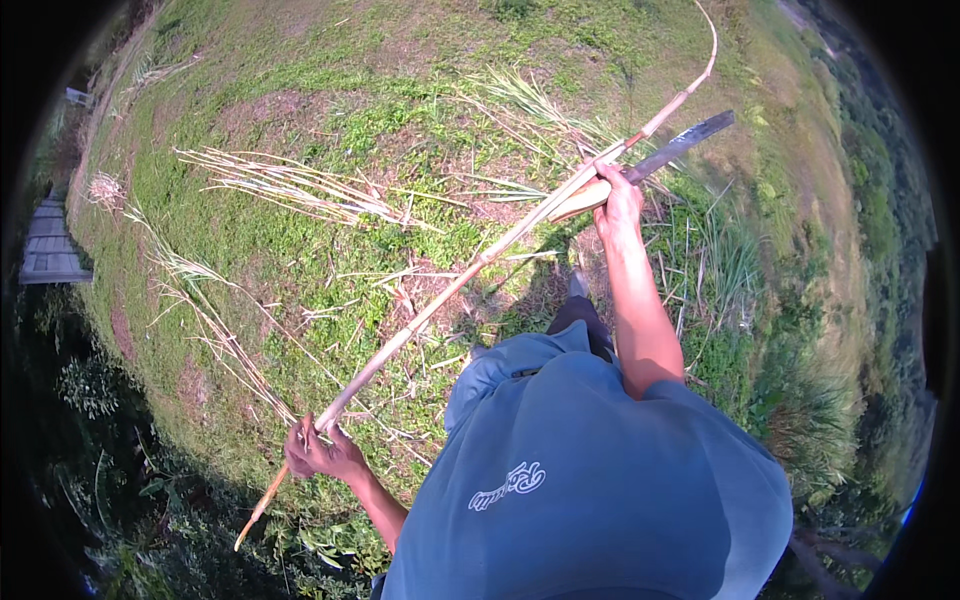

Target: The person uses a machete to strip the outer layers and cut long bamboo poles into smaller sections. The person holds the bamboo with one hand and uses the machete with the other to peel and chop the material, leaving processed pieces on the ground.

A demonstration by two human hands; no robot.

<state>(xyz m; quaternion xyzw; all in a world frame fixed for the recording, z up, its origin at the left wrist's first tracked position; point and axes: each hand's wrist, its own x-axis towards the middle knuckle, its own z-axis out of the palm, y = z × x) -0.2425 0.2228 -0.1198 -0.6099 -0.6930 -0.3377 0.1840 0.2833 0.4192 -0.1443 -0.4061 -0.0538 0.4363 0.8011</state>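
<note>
A long pale cane stalk (455, 285) runs slantwise across my front, from the lower left up to the far right, where its thin tip curves. My left hand (328, 458) is closed around its lower part, and a short orange-brown end sticks out below. At the upper right, my right hand (618, 203) grips a machete (685, 145) by its light wooden handle. The dark blade points away to the far right, close alongside the stalk. The stalk passes against or just beside the right hand's fingers; whether they also pinch it I cannot tell.
A bundle of stripped stalks (285, 185) lies on the grass beyond. Leafy cut stalks (225, 335) lie to the left, with more green leaves (530, 105) at the far side. Scattered cut pieces surround my feet. Tall grass (725, 265) stands on the right.
</note>
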